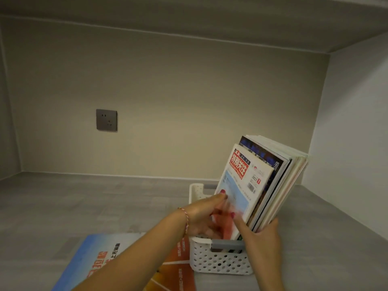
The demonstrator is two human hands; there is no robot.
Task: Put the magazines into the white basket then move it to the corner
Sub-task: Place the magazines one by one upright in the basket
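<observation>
A white perforated basket (218, 262) with a grey handle stands on the grey shelf floor, right of centre. Several magazines (270, 177) stand upright in it, leaning to the right. The front one (241, 181) has a red title block and a pale blue cover. My left hand (206, 215) reaches in from the lower left, fingers on that front cover. My right hand (262, 238) grips the stack's lower right edge, thumb against the cover. One more magazine (98, 261), blue and orange, lies flat on the floor left of the basket, partly under my left forearm.
The shelf is a grey alcove with a back wall, a right side wall (346, 133) meeting it in a corner behind the basket, and a ceiling above. A dark wall socket (106, 120) sits on the back wall at left.
</observation>
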